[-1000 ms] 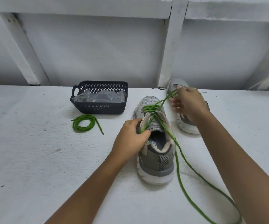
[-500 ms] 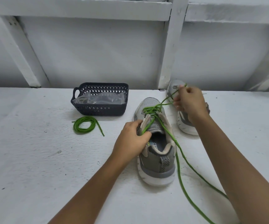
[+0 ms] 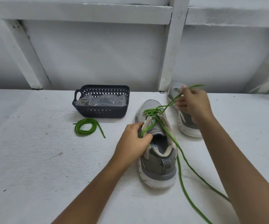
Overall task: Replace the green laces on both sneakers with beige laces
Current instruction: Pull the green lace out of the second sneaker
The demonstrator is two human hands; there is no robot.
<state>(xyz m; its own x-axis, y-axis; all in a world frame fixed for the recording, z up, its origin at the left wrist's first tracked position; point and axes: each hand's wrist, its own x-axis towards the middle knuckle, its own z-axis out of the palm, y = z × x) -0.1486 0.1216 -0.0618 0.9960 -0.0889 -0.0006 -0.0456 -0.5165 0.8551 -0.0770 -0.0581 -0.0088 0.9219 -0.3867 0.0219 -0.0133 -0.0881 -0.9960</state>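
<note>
White table point(image 3: 33, 159), two sneakers point(image 3: 157, 143), dark basket point(image 3: 101, 110), coiled green lace point(image 3: 86, 127)

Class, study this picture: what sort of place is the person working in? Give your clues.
Probably a plain indoor workbench: a rough white-painted table against a white wall with painted braces, plus a dark basket holding a plastic bag.

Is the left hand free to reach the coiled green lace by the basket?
Probably not at once: the left hand grips the near sneaker at its tongue, steadying it while the right hand pulls the threaded green lace. The path itself looks open: nothing stands between that hand and the coiled green lace.
</note>
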